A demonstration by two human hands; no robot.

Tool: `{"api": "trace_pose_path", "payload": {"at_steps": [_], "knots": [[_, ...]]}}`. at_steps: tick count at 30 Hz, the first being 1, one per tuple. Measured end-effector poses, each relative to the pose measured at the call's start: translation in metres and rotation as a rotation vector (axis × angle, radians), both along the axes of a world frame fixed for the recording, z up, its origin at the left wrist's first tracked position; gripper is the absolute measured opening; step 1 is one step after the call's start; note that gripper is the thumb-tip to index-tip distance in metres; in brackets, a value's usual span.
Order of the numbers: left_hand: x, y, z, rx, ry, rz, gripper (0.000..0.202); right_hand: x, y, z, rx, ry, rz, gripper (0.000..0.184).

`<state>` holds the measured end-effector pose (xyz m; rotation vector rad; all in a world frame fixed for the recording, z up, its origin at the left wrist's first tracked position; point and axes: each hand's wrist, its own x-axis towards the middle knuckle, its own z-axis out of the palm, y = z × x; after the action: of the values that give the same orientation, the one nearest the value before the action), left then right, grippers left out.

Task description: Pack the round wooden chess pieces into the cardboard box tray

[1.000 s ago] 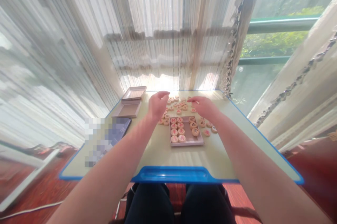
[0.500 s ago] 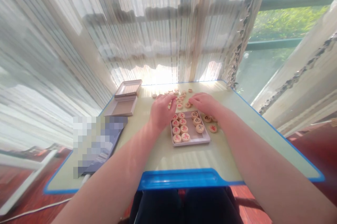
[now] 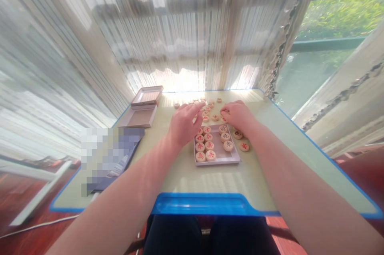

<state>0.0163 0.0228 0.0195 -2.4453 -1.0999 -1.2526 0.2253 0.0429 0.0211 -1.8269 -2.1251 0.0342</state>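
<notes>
My left hand (image 3: 184, 125) hovers over the left edge of a shallow box (image 3: 218, 162), its thumb and fingers apart with nothing visible between them. Just past the box's far right corner, the bent fingers of my right hand (image 3: 239, 116) close on a red-marked Chinese chess piece (image 3: 224, 119), partly hidden by the fingertips. Inside the box, round wooden pieces with red characters (image 3: 209, 146) form two columns at the left. Three black-marked pieces (image 3: 225, 137) line its right side. Bare box floor shows between them. Loose pieces (image 3: 205, 118) lie scattered beyond the box.
Right of the box lie a red-marked piece (image 3: 244, 146) and a black-marked one (image 3: 238, 134). Two open box parts (image 3: 139, 117) rest at the table's far left. Nearer is a dark flat object (image 3: 120, 163), partly blurred out. A blue tray edge (image 3: 201, 204) runs along the front.
My right hand has shifted right, off a black-marked piece that now lies uncovered, to a red-marked one. My left hand's thumb and fingers have spread wider.
</notes>
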Motion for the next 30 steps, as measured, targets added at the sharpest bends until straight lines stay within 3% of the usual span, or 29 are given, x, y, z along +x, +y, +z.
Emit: {"api": "trace_pose_path", "payload": {"at_steps": [8,13,18,25,30], "knots": [[0.000,0.000,0.001,-0.012,-0.047,0.008,0.027,0.004,0.003,-0.002,-0.034,-0.055,-0.017,0.031],[-0.001,0.000,0.003,-0.033,-0.047,0.026,0.025,0.002,0.005,-0.004,-0.047,0.005,-0.058,0.031],[-0.003,0.002,0.004,-0.046,-0.058,0.069,0.024,-0.005,0.003,-0.006,0.033,0.115,-0.051,0.025],[-0.003,0.005,0.007,-0.120,-0.043,0.030,0.021,-0.016,-0.022,0.009,0.155,0.739,0.078,0.023],[0.003,-0.004,0.013,-0.126,0.049,-0.099,0.023,-0.029,-0.044,0.024,-0.011,1.138,0.260,0.023]]}}
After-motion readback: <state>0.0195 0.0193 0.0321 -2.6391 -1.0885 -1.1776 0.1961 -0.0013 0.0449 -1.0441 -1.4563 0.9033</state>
